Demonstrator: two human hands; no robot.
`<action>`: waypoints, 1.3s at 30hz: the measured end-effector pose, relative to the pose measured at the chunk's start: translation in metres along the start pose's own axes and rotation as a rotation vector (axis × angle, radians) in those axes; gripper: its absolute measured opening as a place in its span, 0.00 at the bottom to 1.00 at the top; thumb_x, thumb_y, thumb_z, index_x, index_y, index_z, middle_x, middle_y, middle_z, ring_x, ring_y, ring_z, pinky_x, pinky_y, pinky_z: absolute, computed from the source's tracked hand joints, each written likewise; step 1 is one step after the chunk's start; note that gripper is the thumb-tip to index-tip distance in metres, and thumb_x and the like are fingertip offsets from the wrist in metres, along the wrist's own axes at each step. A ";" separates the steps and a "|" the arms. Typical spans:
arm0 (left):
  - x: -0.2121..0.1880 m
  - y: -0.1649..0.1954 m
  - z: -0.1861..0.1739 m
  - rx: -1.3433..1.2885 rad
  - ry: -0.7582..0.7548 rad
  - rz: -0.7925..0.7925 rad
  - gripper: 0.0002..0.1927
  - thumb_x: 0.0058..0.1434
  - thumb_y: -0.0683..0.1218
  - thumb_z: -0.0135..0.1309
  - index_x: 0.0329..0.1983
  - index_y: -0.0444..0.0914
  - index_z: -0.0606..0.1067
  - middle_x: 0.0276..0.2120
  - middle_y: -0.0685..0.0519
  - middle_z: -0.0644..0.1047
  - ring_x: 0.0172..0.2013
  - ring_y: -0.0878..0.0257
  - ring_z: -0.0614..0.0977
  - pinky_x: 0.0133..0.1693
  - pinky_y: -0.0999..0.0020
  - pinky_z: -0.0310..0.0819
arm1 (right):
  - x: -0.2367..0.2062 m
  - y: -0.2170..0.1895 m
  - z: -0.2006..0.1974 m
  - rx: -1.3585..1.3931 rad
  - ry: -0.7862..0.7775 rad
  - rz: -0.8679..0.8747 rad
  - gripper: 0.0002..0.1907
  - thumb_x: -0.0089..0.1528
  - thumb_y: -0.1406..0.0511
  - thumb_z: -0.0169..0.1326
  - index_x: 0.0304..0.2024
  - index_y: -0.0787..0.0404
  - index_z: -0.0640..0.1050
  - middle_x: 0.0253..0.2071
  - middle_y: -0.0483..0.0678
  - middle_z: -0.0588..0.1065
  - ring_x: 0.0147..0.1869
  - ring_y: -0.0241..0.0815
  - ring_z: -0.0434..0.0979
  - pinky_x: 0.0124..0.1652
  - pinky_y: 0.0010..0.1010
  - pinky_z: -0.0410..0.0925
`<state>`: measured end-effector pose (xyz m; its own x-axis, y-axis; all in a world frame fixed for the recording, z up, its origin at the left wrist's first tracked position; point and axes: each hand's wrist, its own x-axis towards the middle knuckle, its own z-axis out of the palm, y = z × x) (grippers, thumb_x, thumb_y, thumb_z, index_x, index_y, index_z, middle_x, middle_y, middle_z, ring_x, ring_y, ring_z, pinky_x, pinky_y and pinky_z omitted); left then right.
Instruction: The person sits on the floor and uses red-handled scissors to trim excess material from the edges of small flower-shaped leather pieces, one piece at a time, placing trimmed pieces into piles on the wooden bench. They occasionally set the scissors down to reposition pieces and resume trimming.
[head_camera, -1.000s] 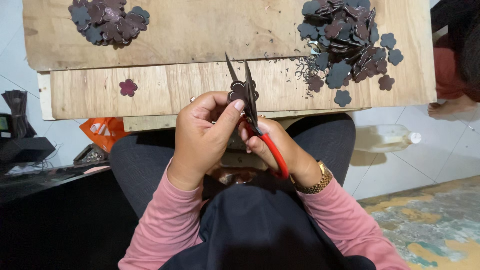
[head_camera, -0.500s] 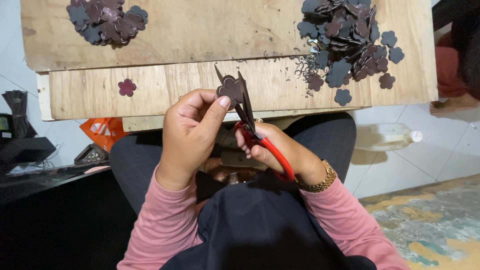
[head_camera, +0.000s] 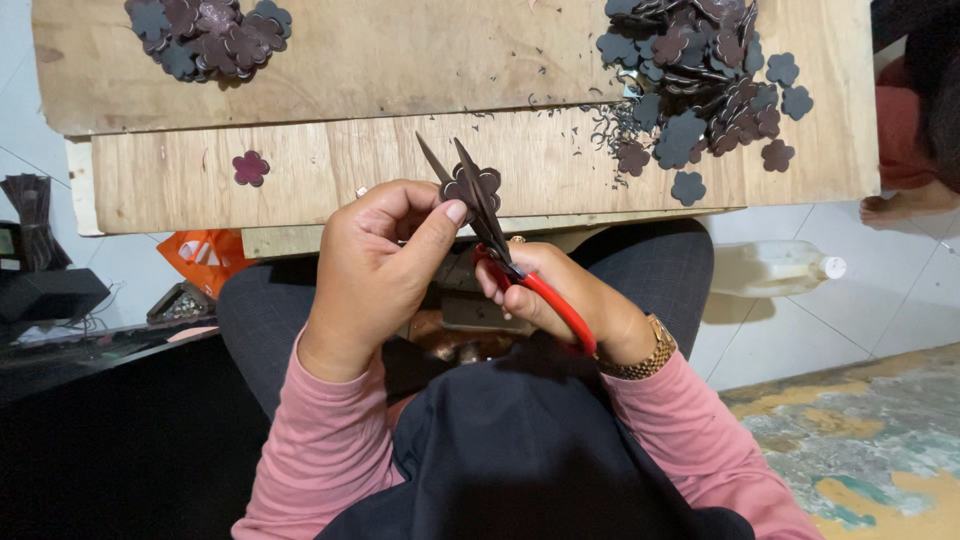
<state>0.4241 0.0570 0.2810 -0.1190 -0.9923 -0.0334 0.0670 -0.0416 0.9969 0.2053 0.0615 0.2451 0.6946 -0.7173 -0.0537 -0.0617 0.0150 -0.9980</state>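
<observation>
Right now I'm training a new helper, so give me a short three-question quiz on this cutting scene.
1. True or false: the left hand holds the flower piece by thumb and fingers.
2. Which hand works the red-handled scissors? A) the left hand B) the right hand C) neither
3. Fill in: the lone flower on the lower board lies to the ___ of the hands.

Key: 1 true; 2 B; 3 left. The scissor blades stand open around the held piece. The big pile sits at the boards' right, the small pile at upper left.
</observation>
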 end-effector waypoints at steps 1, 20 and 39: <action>0.000 0.000 0.000 0.011 0.006 -0.002 0.06 0.69 0.41 0.57 0.38 0.32 0.78 0.27 0.62 0.75 0.28 0.79 0.72 0.28 0.82 0.65 | 0.000 0.000 0.000 -0.010 0.001 -0.017 0.38 0.64 0.32 0.46 0.39 0.61 0.71 0.32 0.39 0.66 0.34 0.30 0.65 0.33 0.22 0.64; -0.001 -0.002 0.007 0.019 -0.021 0.008 0.06 0.69 0.41 0.56 0.39 0.33 0.78 0.27 0.61 0.76 0.28 0.78 0.73 0.30 0.82 0.67 | 0.004 0.015 0.009 0.097 0.036 -0.067 0.39 0.64 0.32 0.47 0.42 0.62 0.70 0.37 0.40 0.67 0.39 0.30 0.67 0.40 0.22 0.67; 0.006 -0.015 -0.009 -0.073 0.043 0.195 0.05 0.72 0.39 0.56 0.47 0.31 0.78 0.44 0.54 0.78 0.42 0.72 0.76 0.45 0.77 0.72 | 0.014 0.013 0.018 0.192 0.318 -0.093 0.11 0.69 0.62 0.56 0.44 0.62 0.70 0.42 0.43 0.70 0.47 0.33 0.69 0.49 0.25 0.66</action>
<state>0.4310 0.0509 0.2650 -0.0548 -0.9863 0.1556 0.1567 0.1454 0.9769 0.2277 0.0641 0.2308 0.4317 -0.9018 0.0205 0.1474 0.0482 -0.9879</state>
